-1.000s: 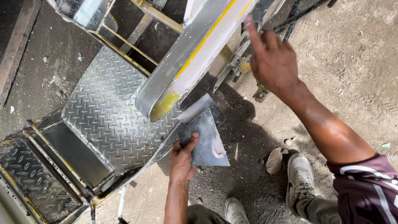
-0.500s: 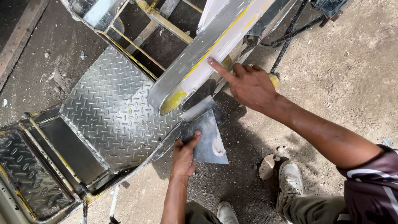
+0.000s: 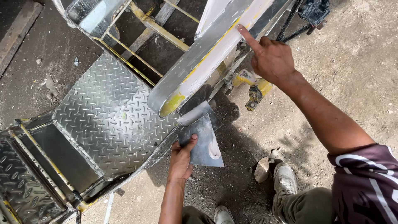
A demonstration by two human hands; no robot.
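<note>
Filler (image 3: 215,56) on the rail | our right hand (image 3: 271,60) presses one fingertip in, other fingers curled | left hand (image 3: 181,159) pinches the plate (image 3: 203,143) low, paste kept ready

Diamond-plate floor panel (image 3: 110,120) left; yellow frame rods (image 3: 153,27) above; black bracket (image 3: 314,9) top right; dirt ground (image 3: 356,62).

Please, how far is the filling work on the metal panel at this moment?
Done: pale filler covers a long strip of the curved silver metal panel. In hand: the right hand presses its forefinger on that strip; the left hand holds a flat grey metal plate carrying leftover white filler. Left: the panel's yellow, unfilled lower end.
</note>
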